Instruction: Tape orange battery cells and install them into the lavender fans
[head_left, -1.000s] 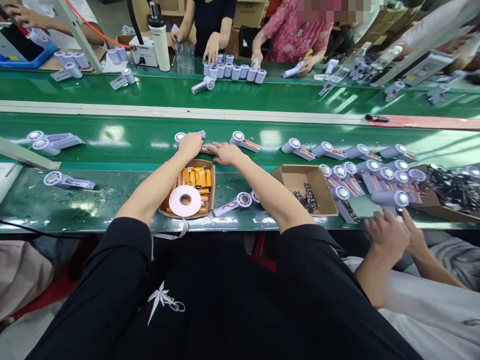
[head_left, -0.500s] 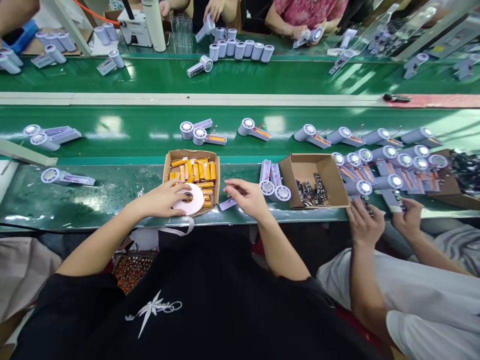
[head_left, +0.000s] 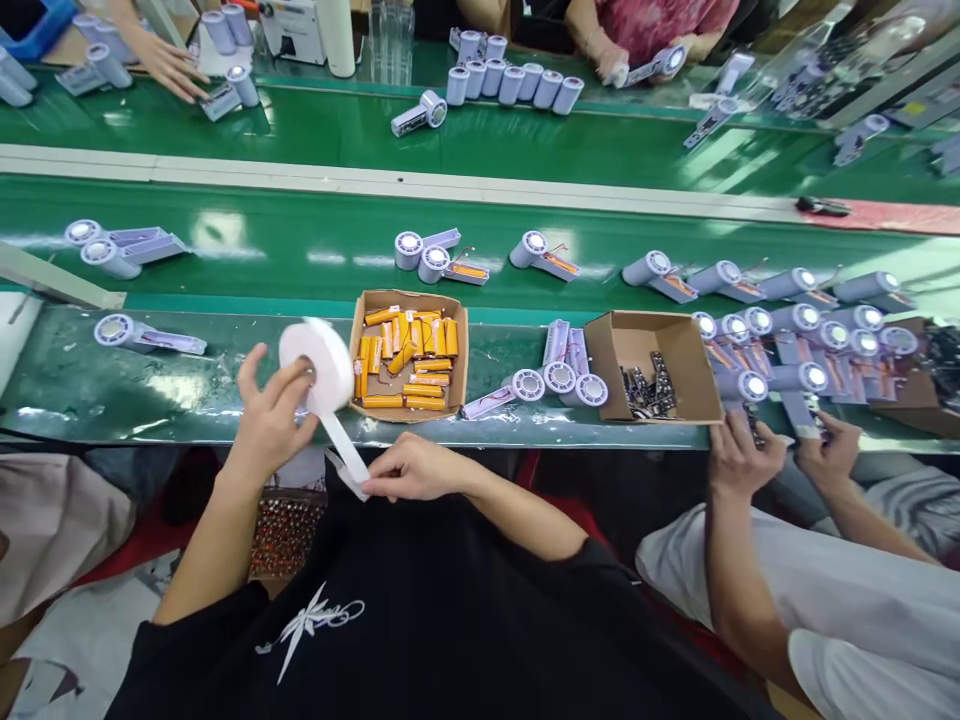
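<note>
My left hand [head_left: 274, 415] holds up a roll of white tape [head_left: 330, 365], with fingers in its core, left of a cardboard box [head_left: 462, 385] of orange battery cells [head_left: 401, 355]. A strip hangs down from the roll. My right hand [head_left: 412, 468] pinches the strip's free end in front of my black shirt, below the bench edge. Just right of the battery box, a lilac handheld fan body [head_left: 527, 385] lies on the bench, and two more fan bodies [head_left: 559, 376] sit beside it.
A second cardboard box [head_left: 701, 360] holds small circuit boards [head_left: 652, 390]. Fan bodies [head_left: 534, 246] lie along the green conveyor belt [head_left: 300, 240]. At right, a co-worker's hands [head_left: 746, 455] work beside a cluster of fans. Other people's hands [head_left: 161, 60] show across the line.
My left hand has lifted the tape roll off the battery box and moved left. My right hand has left the fan body and come down to the tape's end. The view has shifted slightly.
</note>
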